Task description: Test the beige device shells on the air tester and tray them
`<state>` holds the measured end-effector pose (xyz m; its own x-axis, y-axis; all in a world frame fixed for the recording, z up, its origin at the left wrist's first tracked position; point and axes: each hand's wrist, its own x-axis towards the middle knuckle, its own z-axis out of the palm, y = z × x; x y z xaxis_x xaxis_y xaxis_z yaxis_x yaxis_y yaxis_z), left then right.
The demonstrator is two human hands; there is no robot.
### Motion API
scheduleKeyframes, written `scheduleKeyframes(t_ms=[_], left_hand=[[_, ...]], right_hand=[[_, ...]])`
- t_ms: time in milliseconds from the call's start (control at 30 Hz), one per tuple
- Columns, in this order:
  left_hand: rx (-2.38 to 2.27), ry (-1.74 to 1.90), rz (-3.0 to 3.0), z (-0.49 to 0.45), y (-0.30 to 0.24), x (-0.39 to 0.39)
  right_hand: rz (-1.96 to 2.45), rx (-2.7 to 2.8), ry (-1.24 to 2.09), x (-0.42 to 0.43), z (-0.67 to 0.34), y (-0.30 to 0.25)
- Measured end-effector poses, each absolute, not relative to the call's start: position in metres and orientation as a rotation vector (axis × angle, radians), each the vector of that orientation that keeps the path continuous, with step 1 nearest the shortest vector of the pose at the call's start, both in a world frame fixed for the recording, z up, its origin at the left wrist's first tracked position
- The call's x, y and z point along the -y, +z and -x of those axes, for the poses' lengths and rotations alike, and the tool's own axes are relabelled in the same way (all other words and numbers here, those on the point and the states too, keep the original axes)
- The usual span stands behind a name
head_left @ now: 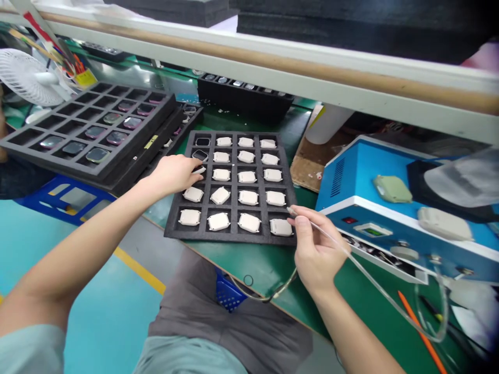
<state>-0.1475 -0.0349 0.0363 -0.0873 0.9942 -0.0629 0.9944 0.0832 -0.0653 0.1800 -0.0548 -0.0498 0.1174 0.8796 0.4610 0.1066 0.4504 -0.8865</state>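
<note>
A black foam tray [232, 208] lies in front of me, with cream-coloured watch cases [248, 222] in its compartments. Two pieces in the left column's far end show dark faces, one being a watch case with a dark screen [200, 155]. My left hand [176, 174] reaches over the tray's left edge, its fingers closed around a light watch case [200, 170] in the third compartment down. Between the thumb and fingers of my right hand [317, 244] is a thin clear tube [353, 255], its tip near the tray's right edge.
To the right stands a blue machine [346, 171] with a green watch case [392, 188] and a cream one on top. Stacked foam trays [88, 124] rise on the left beside a white fan [31, 78]. A shelf bar [249, 59] crosses above; an orange stick [421, 332] lies at the right.
</note>
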Motion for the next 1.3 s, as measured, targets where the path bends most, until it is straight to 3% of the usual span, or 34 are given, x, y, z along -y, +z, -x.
scheduleKeyframes(t_ms=[100, 167, 267, 333, 500, 700, 1300], left_hand=[[-2.361, -0.014, -2.1, 0.143, 0.042, 0.037], [-2.289, 0.317, -2.074, 0.131, 0.048, 0.036], [-1.833, 0.928, -1.858, 0.093, 0.052, 0.027], [-1.522, 1.061, -1.647, 0.058, 0.047, 0.018], [-1.226, 1.008, -1.266, -0.006, 0.021, 0.001], [-1.161, 1.178, -1.029, -0.007, 0.003, 0.006], [-1.099, 1.079, -1.194, -0.017, 0.001, 0.023]], right_hand=[[0.984, 1.341, 0.743, 0.055, -0.18, -0.049], [0.985, 1.323, 0.762, 0.055, -0.18, -0.048], [0.946, 1.274, 0.777, 0.053, -0.177, -0.046], [0.927, 1.236, 0.766, 0.049, -0.176, -0.044], [0.923, 1.231, 0.667, 0.034, -0.181, -0.043], [0.904, 1.274, 0.633, 0.031, -0.182, -0.044], [0.862, 1.275, 0.701, 0.038, -0.18, -0.042]])
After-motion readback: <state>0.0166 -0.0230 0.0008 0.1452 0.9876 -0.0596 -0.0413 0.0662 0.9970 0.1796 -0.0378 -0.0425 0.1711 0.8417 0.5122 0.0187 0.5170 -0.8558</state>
